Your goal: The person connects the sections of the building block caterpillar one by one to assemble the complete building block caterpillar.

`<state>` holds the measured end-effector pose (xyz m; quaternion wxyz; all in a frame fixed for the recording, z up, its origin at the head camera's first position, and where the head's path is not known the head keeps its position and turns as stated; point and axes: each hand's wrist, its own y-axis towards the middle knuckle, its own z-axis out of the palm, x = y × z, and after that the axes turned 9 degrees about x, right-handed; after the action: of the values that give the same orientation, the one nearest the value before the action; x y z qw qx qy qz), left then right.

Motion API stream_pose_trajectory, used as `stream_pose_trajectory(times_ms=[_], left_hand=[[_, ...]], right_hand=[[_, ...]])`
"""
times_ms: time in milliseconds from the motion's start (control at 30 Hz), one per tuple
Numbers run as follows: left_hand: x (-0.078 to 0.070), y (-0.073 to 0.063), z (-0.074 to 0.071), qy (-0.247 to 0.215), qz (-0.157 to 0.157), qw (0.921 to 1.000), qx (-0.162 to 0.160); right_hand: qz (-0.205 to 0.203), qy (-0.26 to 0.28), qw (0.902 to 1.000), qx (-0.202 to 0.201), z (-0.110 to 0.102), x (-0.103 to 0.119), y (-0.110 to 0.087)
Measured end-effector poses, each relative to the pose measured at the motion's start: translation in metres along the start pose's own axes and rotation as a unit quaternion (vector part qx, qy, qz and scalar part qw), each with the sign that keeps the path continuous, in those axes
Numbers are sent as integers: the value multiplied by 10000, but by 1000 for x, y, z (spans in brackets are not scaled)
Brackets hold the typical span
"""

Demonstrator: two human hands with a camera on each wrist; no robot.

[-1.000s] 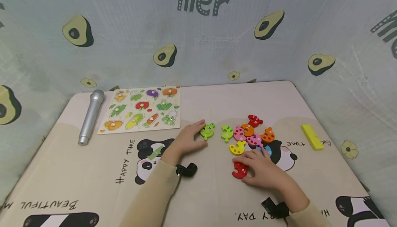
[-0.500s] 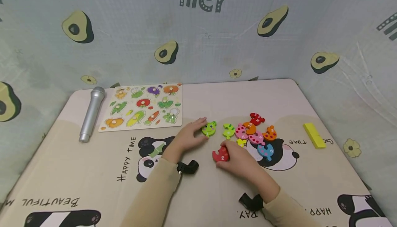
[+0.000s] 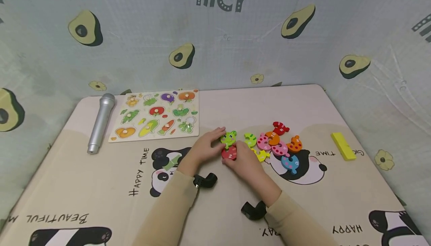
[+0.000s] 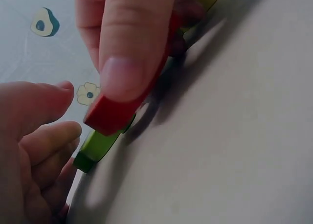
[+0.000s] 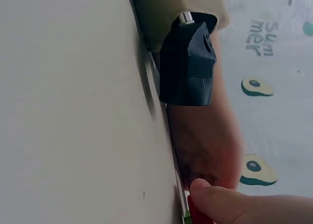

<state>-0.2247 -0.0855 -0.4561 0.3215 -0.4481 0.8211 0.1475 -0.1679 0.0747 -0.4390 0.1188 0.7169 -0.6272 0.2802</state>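
Note:
A green frog-head puzzle piece lies on the table in the head view. Beside it rests my left hand, thumb and fingers spread at the frog's left edge. My right hand pinches a red puzzle piece marked 2, just below the frog and overlapping its lower edge. The left wrist view shows the right thumb pressed on the red piece, over the green piece. In the right wrist view, the right thumb holds the red piece while the left hand sits beyond.
Several curved animal pieces cluster to the right, among them a green one, a yellow one, a pink one and a blue one. A yellow block lies farther right. Back left are a vegetable puzzle board and a silver microphone.
My right hand has carried the red piece leftward and away from me, from beside the cluster to just below the frog piece. The left hand has stayed beside the frog.

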Motion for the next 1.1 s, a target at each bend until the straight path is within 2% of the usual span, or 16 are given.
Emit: stream_pose_trajectory(times_ms=[133, 400, 633, 800, 933, 1100], left_hand=[[1, 1, 0, 99, 43, 9999, 3], [3, 2, 2, 442, 91, 9990, 39], [0, 3, 2, 330, -33, 9994, 57], [-2, 3, 0, 286, -81, 9995, 101], [-2, 2, -1, 271, -60, 9995, 122], [-2, 2, -1, 306, 52, 9995, 87]], right_hand=[[39, 81, 9999, -56, 3, -2, 4], [-201, -10, 9992, -359, 5, -4, 5], [-255, 166, 9982, -514, 6, -4, 5], [-133, 279, 9977, -599, 6, -4, 5], [-33, 173, 9977, -660, 7, -3, 7], [-94, -76, 9972, -741, 9, 0, 7]])
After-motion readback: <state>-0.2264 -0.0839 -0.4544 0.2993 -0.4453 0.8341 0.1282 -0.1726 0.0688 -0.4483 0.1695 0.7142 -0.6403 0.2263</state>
